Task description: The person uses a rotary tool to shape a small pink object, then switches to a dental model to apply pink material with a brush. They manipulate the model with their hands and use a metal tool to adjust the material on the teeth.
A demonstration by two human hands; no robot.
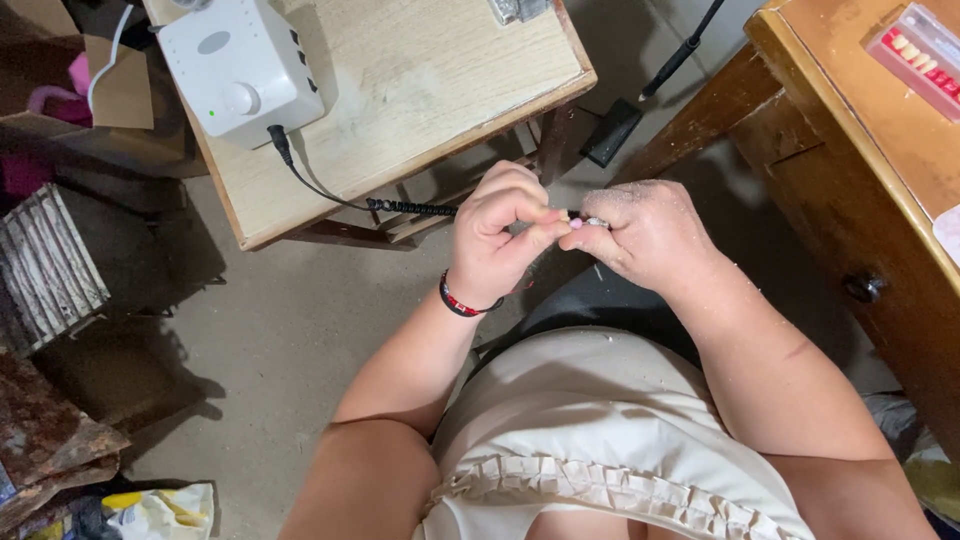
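Between a pale wooden table [420, 90] and a brown wooden cabinet [860, 180], above the lap: left hand [500, 235] curled shut around a slim handpiece, mostly hidden in the fist, its black coiled cable [410, 207] running back to a white control box [240, 65] on the tabletop; right hand [645, 235], dusted with pale powder, pinched closed on a small pinkish piece [578, 222], touching the left fingertips; black-and-red bracelet [462, 302] on the left wrist; tray of small teeth [925, 50] atop the cabinet; black pedal [610, 130] on the floor.
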